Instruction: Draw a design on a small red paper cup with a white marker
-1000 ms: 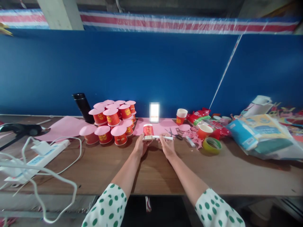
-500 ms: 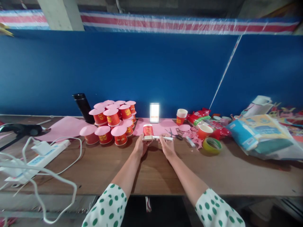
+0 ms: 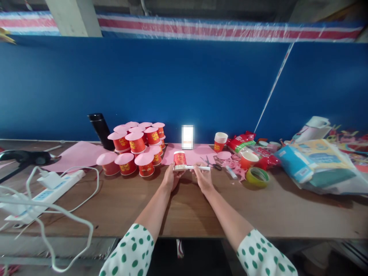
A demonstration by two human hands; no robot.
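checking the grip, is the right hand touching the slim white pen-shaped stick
Touching: the head view shows the right hand gripping the stick near its middle.

White sleeves [image 3: 266, 253] carry scattered, rounded green dots.

Dim, soft light, seemingly from above, leaves faint shadows on the surface [image 3: 258, 214]; the far screen [image 3: 188, 137] glares white within pixelated edges, striped plastic sheeting [image 3: 230, 31] glints, and left and right margins stretch and blur.

Red cup [image 3: 179, 157] in left grip [image 3: 171, 178]
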